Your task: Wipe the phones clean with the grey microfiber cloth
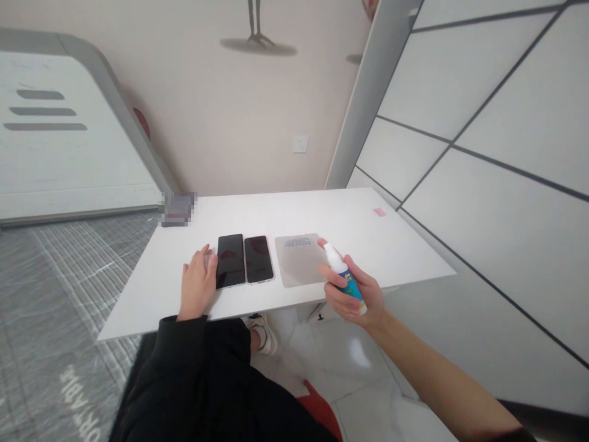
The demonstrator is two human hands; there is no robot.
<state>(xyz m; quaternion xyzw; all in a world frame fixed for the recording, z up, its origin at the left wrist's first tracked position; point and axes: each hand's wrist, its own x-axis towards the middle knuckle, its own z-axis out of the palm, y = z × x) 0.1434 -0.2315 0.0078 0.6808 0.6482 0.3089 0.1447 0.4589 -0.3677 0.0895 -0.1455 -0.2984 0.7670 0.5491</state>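
My right hand (352, 285) is wrapped round a small spray bottle (352, 287) with a white top and a blue and yellow label. It holds the bottle tilted above the table's front edge, with the index finger by the nozzle. A beige cloth (299, 264) with faint printing at its top lies flat just left of the bottle. Two dark-screened phones, a larger phone (230, 261) and a smaller phone (258, 259), lie side by side, screens up. My left hand (199, 276) rests on the table at the larger phone's left edge, fingers spread and holding nothing.
The white table (322, 212) stands near a wall with a socket (300, 143). A pink slip (379, 212) lies at its far right, and a blurred dark item (177, 210) at its far left corner. White panels (497, 202) rise on the right.
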